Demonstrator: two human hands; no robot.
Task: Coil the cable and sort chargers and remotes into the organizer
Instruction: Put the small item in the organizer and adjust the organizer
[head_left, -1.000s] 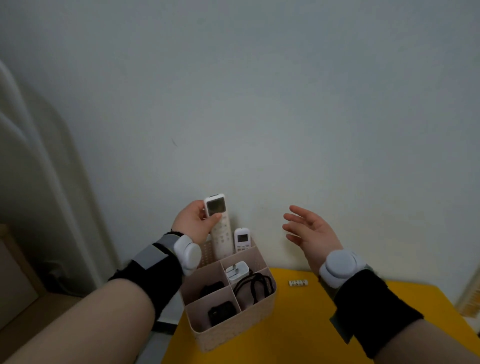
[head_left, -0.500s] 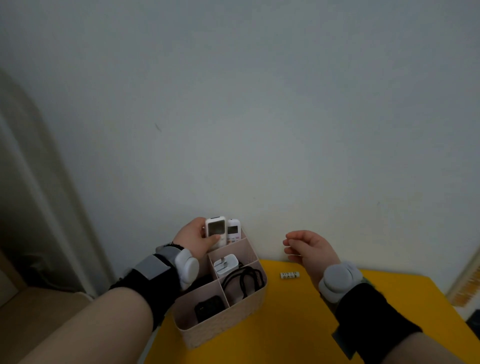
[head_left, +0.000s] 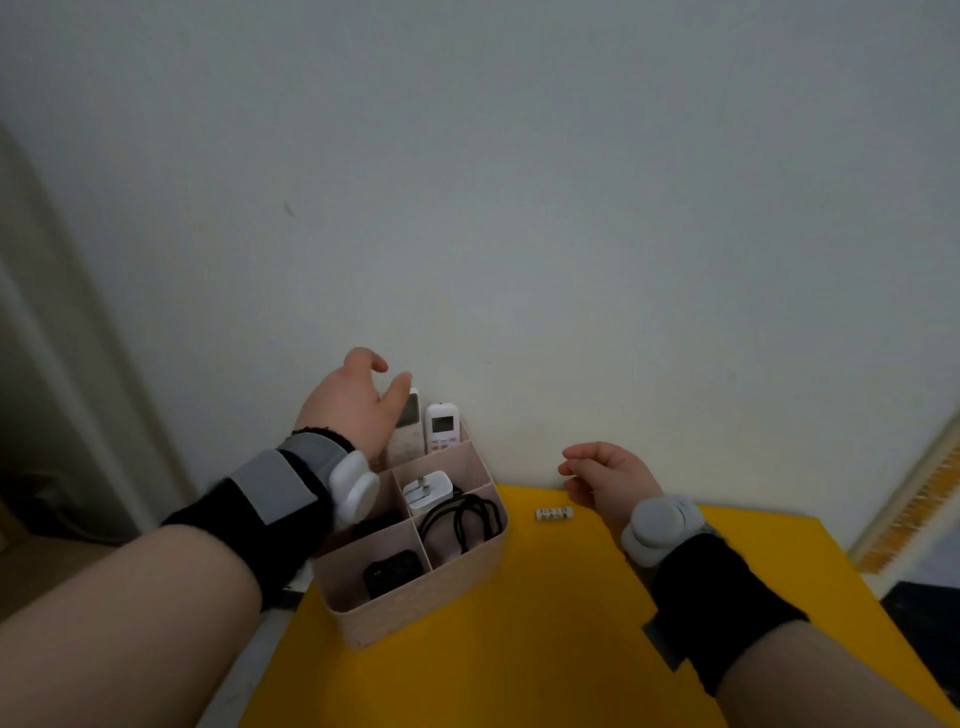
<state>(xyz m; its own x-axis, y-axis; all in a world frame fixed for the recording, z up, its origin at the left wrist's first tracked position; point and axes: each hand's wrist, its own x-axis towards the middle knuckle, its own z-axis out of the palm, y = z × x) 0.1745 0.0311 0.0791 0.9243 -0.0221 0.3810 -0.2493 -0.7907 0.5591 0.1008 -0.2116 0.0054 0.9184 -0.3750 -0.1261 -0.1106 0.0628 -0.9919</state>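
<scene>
Now both remotes stand in the organizer

Upright, long axes vertical and screens at the top, the taller remote (head_left: 408, 431) and shorter remote (head_left: 442, 427) stand in the organizer's (head_left: 415, 613) rear compartment, centre of the frame. Beside them, the left hand (head_left: 353, 405) hangs spread, gripping nothing. At right, the right hand (head_left: 605, 475) curls loosely, empty, above the yellow table (head_left: 519, 649).

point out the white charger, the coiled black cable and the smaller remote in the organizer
white charger (head_left: 429, 490), head view, on its pronged top face
coiled black cable (head_left: 461, 522), head view, on the loops
smaller remote (head_left: 442, 428), head view, on its screen
</scene>
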